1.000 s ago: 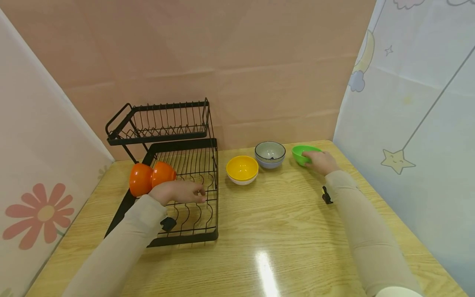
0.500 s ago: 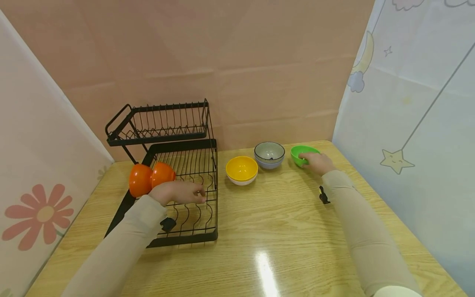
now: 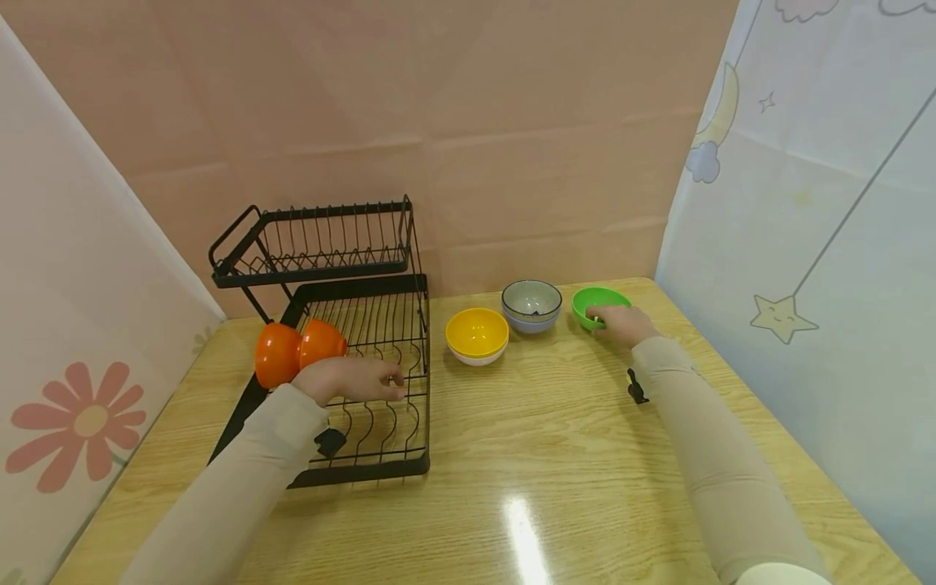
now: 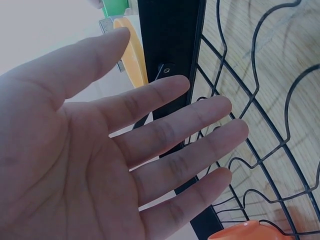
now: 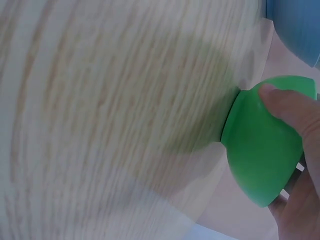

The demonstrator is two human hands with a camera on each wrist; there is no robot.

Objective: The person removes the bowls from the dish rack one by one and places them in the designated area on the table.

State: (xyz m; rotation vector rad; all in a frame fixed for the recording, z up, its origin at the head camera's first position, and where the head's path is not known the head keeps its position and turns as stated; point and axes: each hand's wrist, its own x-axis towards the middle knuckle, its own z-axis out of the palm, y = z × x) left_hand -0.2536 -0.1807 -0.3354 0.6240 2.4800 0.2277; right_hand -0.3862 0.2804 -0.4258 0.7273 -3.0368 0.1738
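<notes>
At the back right of the table, my right hand [image 3: 621,323] pinches a green bowl [image 3: 598,299] by its near side. In the right wrist view the thumb lies on the outer wall of the green bowl [image 5: 267,135], and its foot is at the tabletop. My left hand [image 3: 356,379] hovers over the lower tier of a black dish rack [image 3: 380,470] and holds nothing. The left wrist view shows this hand [image 4: 115,145] with its fingers spread. Two orange bowls [image 3: 278,355] stand on their sides in the rack, just behind the left hand.
A yellow bowl [image 3: 477,331] sits in a white one right of the rack. Beside it, a grey bowl [image 3: 531,301] with a dark rim is nested in a light blue one [image 3: 532,326]. The rack's upper tier [image 3: 314,268] rises at the back left. Cloth walls enclose the table.
My right hand and the green bowl have shifted very slightly left, with the bowl tipping a little more level. The left hand has stayed in place.
</notes>
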